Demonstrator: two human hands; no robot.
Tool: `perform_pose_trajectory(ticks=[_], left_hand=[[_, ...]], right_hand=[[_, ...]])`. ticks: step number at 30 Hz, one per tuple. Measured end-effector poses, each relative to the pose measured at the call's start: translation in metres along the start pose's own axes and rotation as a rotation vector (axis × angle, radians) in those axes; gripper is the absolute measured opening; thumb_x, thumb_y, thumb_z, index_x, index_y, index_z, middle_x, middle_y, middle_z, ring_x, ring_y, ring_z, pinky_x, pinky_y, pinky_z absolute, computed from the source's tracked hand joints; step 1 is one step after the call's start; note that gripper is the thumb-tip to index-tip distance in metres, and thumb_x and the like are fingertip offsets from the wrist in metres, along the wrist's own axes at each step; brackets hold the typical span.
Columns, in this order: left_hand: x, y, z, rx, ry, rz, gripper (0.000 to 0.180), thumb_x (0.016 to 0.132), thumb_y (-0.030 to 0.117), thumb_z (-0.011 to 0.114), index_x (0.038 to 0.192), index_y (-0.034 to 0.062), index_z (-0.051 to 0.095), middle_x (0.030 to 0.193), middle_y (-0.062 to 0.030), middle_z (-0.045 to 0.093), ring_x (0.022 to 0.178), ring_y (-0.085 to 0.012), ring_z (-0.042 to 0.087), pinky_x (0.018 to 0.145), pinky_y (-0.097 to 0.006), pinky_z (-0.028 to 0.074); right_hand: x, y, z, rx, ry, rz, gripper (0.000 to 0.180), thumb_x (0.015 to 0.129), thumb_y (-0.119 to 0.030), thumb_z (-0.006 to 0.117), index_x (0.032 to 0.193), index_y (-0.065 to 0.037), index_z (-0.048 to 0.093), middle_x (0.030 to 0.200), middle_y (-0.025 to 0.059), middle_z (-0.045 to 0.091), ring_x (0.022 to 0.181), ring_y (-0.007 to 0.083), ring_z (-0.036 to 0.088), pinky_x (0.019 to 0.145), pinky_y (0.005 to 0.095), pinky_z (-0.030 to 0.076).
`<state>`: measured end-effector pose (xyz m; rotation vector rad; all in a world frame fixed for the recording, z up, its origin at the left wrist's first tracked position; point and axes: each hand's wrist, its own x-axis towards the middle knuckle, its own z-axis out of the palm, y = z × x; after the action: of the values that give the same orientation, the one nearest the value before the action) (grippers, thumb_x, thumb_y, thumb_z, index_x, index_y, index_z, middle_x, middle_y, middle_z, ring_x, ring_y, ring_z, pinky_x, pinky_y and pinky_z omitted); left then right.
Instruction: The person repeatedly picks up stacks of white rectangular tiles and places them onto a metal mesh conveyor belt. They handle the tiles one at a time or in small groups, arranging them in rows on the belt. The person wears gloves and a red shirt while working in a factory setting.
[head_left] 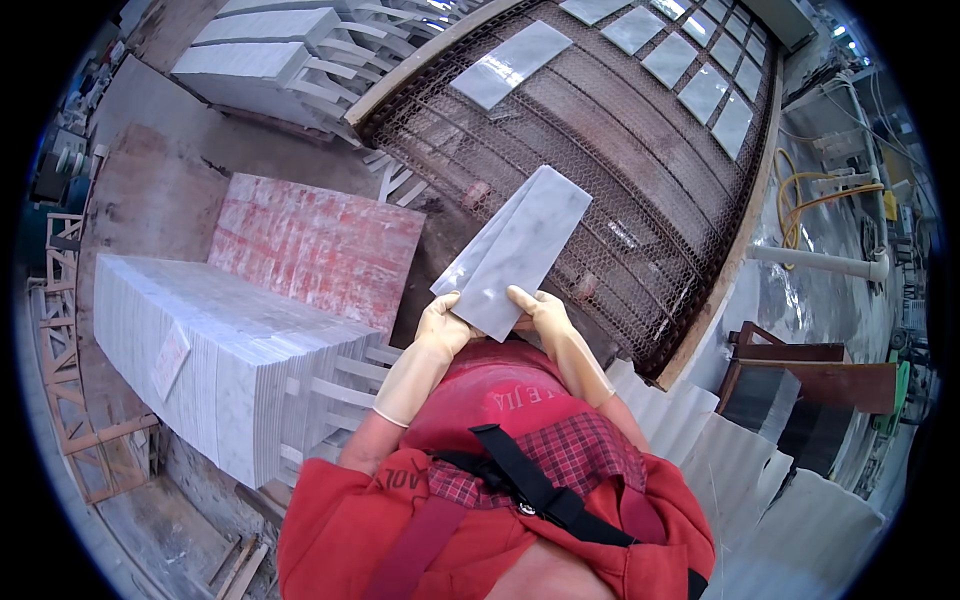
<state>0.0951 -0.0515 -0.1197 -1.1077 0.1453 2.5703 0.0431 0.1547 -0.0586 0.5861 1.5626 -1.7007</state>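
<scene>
Two pale grey marble tiles are held in front of my body, fanned slightly apart. The upper tile [530, 250] covers most of the lower tile [464, 265], whose left edge shows. My left hand [440, 325], in a cream rubber glove, is closed around the near left corner. On the near right edge, my right hand [543, 313] grips with the thumb on top; its other fingers are mostly hidden below. Both tiles reach out over the near edge of a wire-mesh conveyor belt [640, 215].
More marble tiles [512, 62] lie on the belt's far part. To my left stands a long row of stacked tiles [215, 340] beside a red-stained board [315, 240]. Another stack [250, 65] is farther back. Corrugated sheets [720, 480] and a white pipe [820, 262] are at right.
</scene>
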Motion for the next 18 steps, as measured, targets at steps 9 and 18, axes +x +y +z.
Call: perform_pose_trajectory(ticks=[9,18], left_hand=[[0.011,-0.003,-0.004,0.12,0.029,-0.024,0.046,0.104,0.015,0.056,0.148,0.0026,0.048,0.152,-0.0223,0.053,0.136,-0.0463,0.053,0.107,-0.074,0.041],[0.022,0.014,-0.008,0.161,0.051,-0.021,0.052,0.105,0.006,0.054,0.154,0.0166,0.042,0.152,-0.0175,0.053,0.134,-0.0481,0.057,0.092,-0.086,0.045]], right_hand=[[-0.012,0.012,-0.017,0.161,0.107,-0.067,0.039,0.105,-0.03,0.067,0.126,0.002,0.068,0.115,0.0132,0.076,0.098,0.0226,0.074,0.087,0.0356,0.059],[-0.015,-0.007,-0.088,0.059,0.097,-0.055,0.04,0.101,-0.031,0.07,0.125,0.002,0.068,0.111,0.01,0.076,0.096,0.021,0.075,0.088,0.0359,0.059]])
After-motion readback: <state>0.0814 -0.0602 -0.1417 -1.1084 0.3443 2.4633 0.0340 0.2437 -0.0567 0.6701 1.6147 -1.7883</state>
